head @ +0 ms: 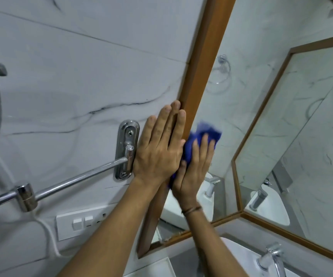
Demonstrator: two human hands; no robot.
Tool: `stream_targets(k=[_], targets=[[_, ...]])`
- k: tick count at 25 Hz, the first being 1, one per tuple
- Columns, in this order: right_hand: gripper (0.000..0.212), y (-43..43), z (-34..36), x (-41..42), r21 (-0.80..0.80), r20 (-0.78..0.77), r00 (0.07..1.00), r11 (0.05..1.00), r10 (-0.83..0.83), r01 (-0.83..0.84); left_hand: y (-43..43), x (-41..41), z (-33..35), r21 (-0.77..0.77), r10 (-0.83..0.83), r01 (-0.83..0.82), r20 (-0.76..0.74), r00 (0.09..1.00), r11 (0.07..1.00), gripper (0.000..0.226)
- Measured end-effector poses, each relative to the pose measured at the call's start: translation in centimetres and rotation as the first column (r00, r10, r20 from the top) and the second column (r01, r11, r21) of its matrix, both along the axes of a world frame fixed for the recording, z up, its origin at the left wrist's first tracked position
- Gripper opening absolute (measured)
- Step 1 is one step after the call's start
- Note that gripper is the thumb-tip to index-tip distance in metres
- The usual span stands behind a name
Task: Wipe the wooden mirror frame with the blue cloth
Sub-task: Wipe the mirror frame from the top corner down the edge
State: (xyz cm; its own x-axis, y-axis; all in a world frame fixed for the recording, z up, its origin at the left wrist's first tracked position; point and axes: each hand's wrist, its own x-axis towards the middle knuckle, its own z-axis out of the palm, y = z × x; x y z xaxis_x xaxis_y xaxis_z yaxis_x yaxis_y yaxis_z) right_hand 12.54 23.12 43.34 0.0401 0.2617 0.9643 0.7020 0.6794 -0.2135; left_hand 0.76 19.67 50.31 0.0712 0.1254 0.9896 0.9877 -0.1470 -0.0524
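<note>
The wooden mirror frame (201, 62) runs as a brown strip from the top centre down to the lower middle, with the mirror glass to its right. My left hand (159, 144) lies flat with fingers together, partly on the marble wall and partly on the frame's left edge. My right hand (193, 168) presses the blue cloth (205, 132) against the frame's inner side and the glass beside it. The cloth is bunched under the palm and sticks out above the fingers, blurred. A thread band circles my right wrist.
A chrome towel bar (77, 176) with its wall mount (126, 148) sits just left of my left hand. A white switch plate (79, 222) is below it. A basin and tap (271, 258) lie bottom right. A hose hangs at the far left.
</note>
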Motion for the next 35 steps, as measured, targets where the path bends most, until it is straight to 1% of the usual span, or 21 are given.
stream_targets(k=[2,4,5,7,9,10,11,13,15,17,19,22,24,26,29,30,31,32,33,34,35], targets=[[0.061,-2.5,-6.6,0.0,-0.107,0.077,0.997,0.994,0.017,-0.009,-0.5,-0.1,-2.3,-0.049,0.032,-0.033,-0.032,0.999,0.998,0.073],[0.061,-2.5,-7.6,0.3,-0.116,0.138,0.990,0.993,0.016,0.000,-0.8,0.0,-4.5,-0.072,0.037,-0.040,-0.042,0.998,0.997,0.078],[0.061,-1.6,-6.0,0.6,-0.075,0.148,0.989,0.997,0.029,-0.018,-0.8,0.0,-5.4,-0.067,0.020,-0.023,-0.035,0.999,0.998,0.077],[0.061,1.3,-0.4,1.1,0.087,0.117,0.993,0.996,-0.004,-0.007,-0.1,0.0,-6.3,-0.040,0.055,-0.056,-0.032,0.998,0.998,0.072],[0.060,3.9,4.4,1.5,0.165,0.042,0.999,0.986,-0.011,0.003,0.4,0.1,-6.2,-0.032,0.050,-0.049,0.010,0.999,0.998,0.070],[0.060,4.2,4.7,1.4,0.183,0.006,1.000,0.983,-0.017,0.015,0.2,0.1,-5.9,-0.022,0.018,-0.017,0.017,1.000,1.000,0.068],[0.060,3.9,3.3,1.0,0.157,-0.022,1.000,0.988,-0.003,0.007,0.0,0.2,-6.0,-0.021,0.010,-0.010,0.020,1.000,1.000,0.066],[0.060,1.5,-3.6,0.3,0.002,0.006,1.000,1.000,0.015,-0.015,-0.2,0.3,-6.1,-0.023,0.019,-0.018,0.025,1.000,1.000,0.063],[0.062,-2.1,-12.0,0.8,-0.154,0.140,0.990,0.988,0.030,-0.008,-0.2,0.2,-6.3,-0.029,0.006,-0.006,0.012,1.000,1.000,0.063],[0.062,-3.9,-16.4,1.4,-0.208,0.254,0.967,0.978,0.026,0.028,0.0,0.1,-6.5,-0.028,0.033,-0.033,0.011,0.999,0.999,0.064],[0.062,-2.6,-14.0,1.5,-0.183,0.254,0.966,0.983,0.056,-0.009,-0.1,0.1,-6.5,-0.029,0.006,-0.005,0.037,0.999,1.000,0.064],[0.060,1.7,-4.7,1.1,-0.006,0.082,0.997,1.000,0.009,-0.008,-0.1,0.2,-6.3,-0.049,0.038,-0.036,0.030,0.999,0.998,0.062],[0.060,3.3,-1.1,1.0,0.069,0.010,1.000,0.997,-0.027,0.026,-0.4,0.2,-6.4,-0.062,0.024,-0.021,0.039,0.999,0.998,0.061],[0.061,2.3,-2.9,0.8,0.046,0.024,0.999,0.999,-0.022,0.021,-0.5,0.1,-6.6,-0.071,0.052,-0.051,0.018,0.998,0.996,0.063],[0.063,-2.3,-11.4,1.1,-0.148,0.178,0.983,0.989,0.031,-0.005,-0.6,-0.3,-7.2,-0.098,0.036,-0.038,-0.021,0.999,0.994,0.073],[0.063,-3.5,-13.2,1.5,-0.196,0.212,0.976,0.981,0.044,-0.001,-0.7,-0.2,-7.5,-0.093,0.044,-0.046,-0.031,0.999,0.995,0.076],[0.063,-3.4,-13.5,1.6,-0.202,0.219,0.974,0.979,0.062,-0.017,-0.3,-0.1,-7.5,-0.080,0.046,-0.049,-0.039,0.998,0.996,0.077],[0.063,-2.8,-12.4,1.6,-0.179,0.217,0.974,0.983,0.073,-0.034,-0.1,-0.2,-7.7,-0.081,0.029,-0.031,-0.027,0.999,0.996,0.077],[0.063,-1.9,-9.7,1.5,-0.102,0.203,0.978,0.994,0.055,-0.034,-0.1,-0.3,-7.7,-0.070,0.034,-0.034,-0.014,0.999,0.997,0.076],[0.063,-0.6,-5.8,1.2,-0.015,0.195,0.980,0.999,0.037,-0.035,0.0,-0.4,-7.2,-0.057,0.058,-0.060,-0.022,0.998,0.997,0.076],[0.063,0.8,-2.4,1.3,0.043,0.140,0.990,0.999,0.014,-0.020,0.0,-0.4,-7.1,-0.073,0.056,-0.057,-0.021,0.998,0.996,0.077]])
